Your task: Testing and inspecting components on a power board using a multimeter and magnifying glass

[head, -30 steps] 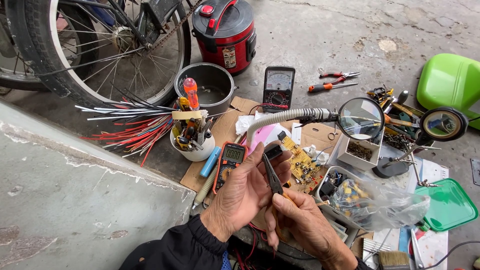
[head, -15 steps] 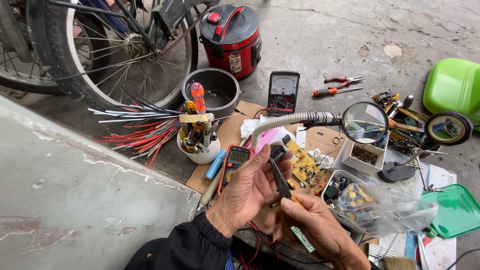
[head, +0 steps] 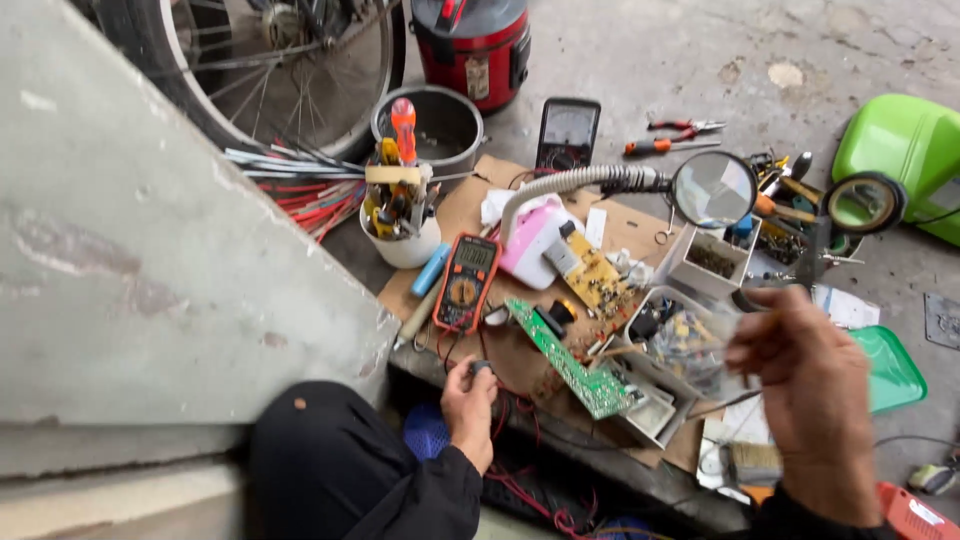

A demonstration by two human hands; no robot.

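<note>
Workbench clutter on a cardboard sheet (head: 470, 205) laid over concrete, seen from above.

Left hand (head: 470, 405): low at the near edge of the cardboard, fingers curled shut around a small dark object (head: 481, 368), too small to identify; red wires run close by.

Right hand (head: 810, 395): raised over the right side of the bench, blurred; fingers loosely bent and drawn together near the thumb, whether they pinch anything cannot be told. Clear plastic parts tray (head: 690, 340) lies just beyond its fingertips.

Green circuit board (head: 575, 360): flat on the cardboard between the two hands, nearer the left, touched by neither.

Orange digital multimeter (head: 467, 282): left of the board, face up.
Yellowish circuit board (head: 597, 280): behind the green one.
White cup (head: 402, 235) with screwdrivers, one orange-handled, upright.
Gooseneck magnifying lens (head: 713, 188): arm arching from a pink-and-white base.
Analogue meter (head: 567, 133), dark-cased, at the far edge.
Red-handled pliers (head: 680, 128) on the concrete.
Red rice cooker (head: 475, 45) and bicycle wheel (head: 290, 70) at rear.
</note>
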